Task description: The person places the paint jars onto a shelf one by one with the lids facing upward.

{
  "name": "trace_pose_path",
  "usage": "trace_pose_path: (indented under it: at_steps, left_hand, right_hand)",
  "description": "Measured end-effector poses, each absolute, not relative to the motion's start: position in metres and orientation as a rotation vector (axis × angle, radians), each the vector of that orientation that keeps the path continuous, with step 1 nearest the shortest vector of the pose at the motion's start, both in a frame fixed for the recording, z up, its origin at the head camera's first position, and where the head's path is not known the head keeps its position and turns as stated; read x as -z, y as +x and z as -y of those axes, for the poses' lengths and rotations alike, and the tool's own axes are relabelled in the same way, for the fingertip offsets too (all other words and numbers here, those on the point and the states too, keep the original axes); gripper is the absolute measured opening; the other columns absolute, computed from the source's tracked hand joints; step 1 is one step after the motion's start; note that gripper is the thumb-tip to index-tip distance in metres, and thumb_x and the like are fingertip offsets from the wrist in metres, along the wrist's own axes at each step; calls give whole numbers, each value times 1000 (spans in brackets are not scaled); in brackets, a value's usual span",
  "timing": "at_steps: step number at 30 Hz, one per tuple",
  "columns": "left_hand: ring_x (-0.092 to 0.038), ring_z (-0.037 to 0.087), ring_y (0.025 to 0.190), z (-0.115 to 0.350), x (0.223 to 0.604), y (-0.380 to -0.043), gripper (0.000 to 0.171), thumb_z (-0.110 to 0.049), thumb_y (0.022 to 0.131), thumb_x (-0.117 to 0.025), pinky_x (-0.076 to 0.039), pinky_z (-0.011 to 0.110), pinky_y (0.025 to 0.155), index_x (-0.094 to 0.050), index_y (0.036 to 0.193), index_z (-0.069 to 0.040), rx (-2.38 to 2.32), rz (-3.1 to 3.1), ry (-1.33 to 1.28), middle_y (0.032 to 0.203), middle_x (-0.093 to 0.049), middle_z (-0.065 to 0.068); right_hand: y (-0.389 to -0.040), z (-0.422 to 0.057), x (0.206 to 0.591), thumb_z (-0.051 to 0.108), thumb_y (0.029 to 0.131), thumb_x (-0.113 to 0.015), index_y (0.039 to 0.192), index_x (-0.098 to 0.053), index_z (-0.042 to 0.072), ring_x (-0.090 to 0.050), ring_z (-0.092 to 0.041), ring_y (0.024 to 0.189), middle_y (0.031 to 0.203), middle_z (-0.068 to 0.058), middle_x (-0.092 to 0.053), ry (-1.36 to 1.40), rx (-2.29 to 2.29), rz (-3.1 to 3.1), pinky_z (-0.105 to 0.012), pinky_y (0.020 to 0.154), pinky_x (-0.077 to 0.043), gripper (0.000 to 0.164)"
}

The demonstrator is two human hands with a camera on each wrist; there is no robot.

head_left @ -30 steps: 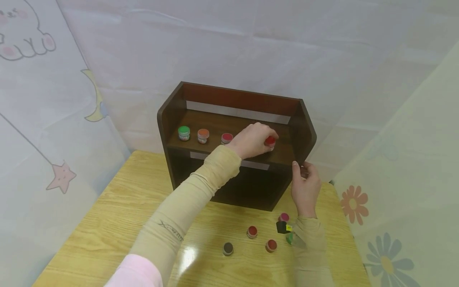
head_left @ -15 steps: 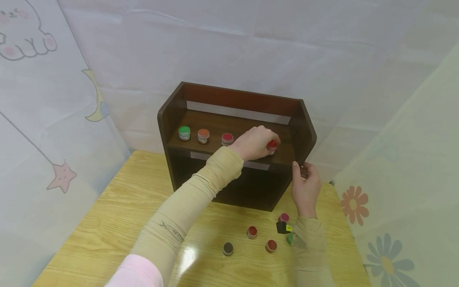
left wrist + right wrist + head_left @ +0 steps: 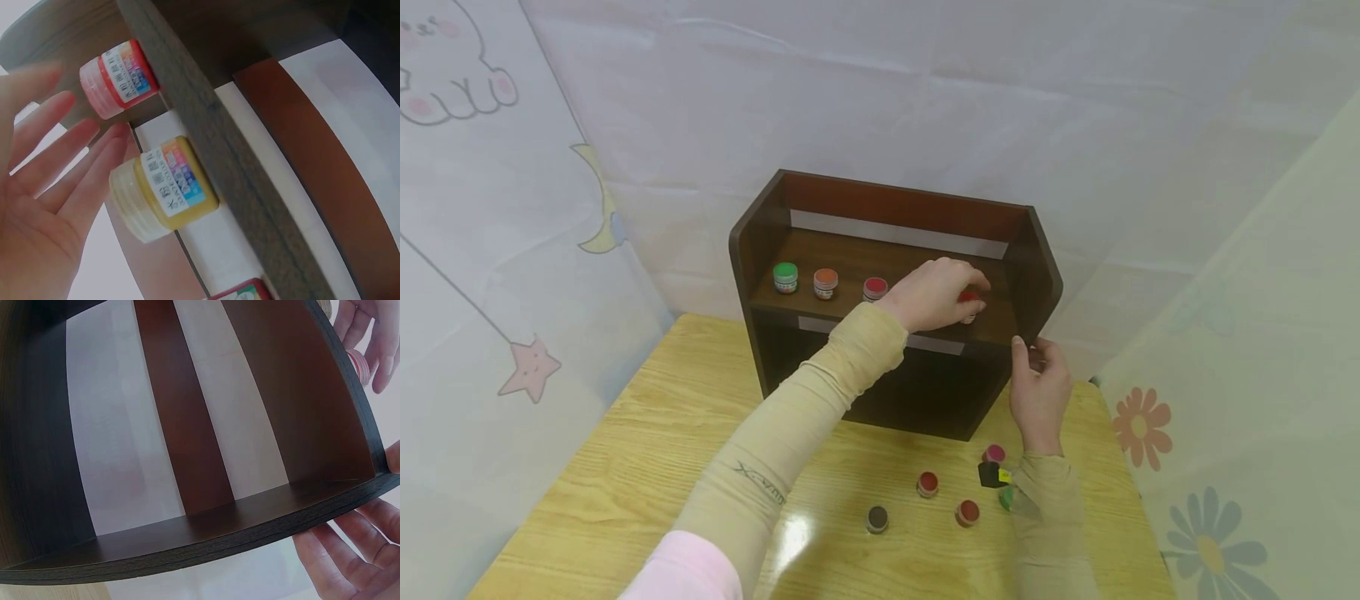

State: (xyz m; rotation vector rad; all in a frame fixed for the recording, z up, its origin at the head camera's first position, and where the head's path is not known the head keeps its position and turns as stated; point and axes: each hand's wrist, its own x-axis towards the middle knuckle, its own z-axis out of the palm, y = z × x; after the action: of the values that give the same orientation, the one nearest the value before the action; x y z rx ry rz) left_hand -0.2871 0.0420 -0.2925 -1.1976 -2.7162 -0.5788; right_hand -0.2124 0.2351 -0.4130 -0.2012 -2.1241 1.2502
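My left hand point(image 3: 936, 293) is at the right part of the shelf's upper board, beside a small red-lidded paint jar point(image 3: 968, 310). In the left wrist view its fingers are spread and slightly apart from this red paint jar point(image 3: 119, 78), which stands near the board's front edge. A yellow paint jar point(image 3: 164, 190) stands beside it, hidden behind my hand in the head view. My right hand point(image 3: 1041, 392) grips the right side panel of the dark wooden shelf point(image 3: 1033, 275), with the thumb on one side and fingers on the other in the right wrist view.
Green point(image 3: 786, 278), orange point(image 3: 825, 284) and crimson point(image 3: 875, 290) paint jars stand in a row on the upper board. On the table point(image 3: 700, 400) in front lie several more jars, among them a dark one point(image 3: 877, 520) and a red one point(image 3: 927, 485). Fabric walls surround the table.
My left hand pinched the red paint jar, drew it toward the board's front edge and has let it go, with the fingers now spread. My right hand has stayed on the side panel.
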Motion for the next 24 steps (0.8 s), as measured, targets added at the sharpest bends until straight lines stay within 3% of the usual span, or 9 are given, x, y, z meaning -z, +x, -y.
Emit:
trace_pose_path:
  at_steps: [4, 17, 24]
  left_hand:
    - [-67, 7, 96, -40, 290, -287, 28, -23, 104, -61, -50, 23, 91, -71, 127, -11, 591, 2696, -1190, 115, -71, -1]
    - [-66, 4, 83, -41, 292, -288, 25, -21, 98, -70, -53, 21, 84, -75, 120, -10, 612, 2750, -1206, 98, -73, -4]
    - [-63, 4, 74, -41, 293, -287, 12, -22, 98, -72, -52, 20, 74, -78, 102, -13, 633, 2755, -1189, 83, -70, -8]
  right_hand:
    - [-213, -235, 413, 33, 102, -62, 113, -67, -6, -59, -18, 82, 98, -18, -66, -199, -1249, 2123, -26, 75, -45, 40]
    - [-211, -235, 413, 33, 102, -61, 115, -66, -6, -59, -20, 84, 101, -19, -66, -188, -1251, 2135, -28, 77, -44, 41]
    - [-211, -235, 413, 32, 102, -62, 113, -67, -6, -59, -22, 83, 99, -20, -66, -183, -1244, 2128, -29, 75, -45, 40]
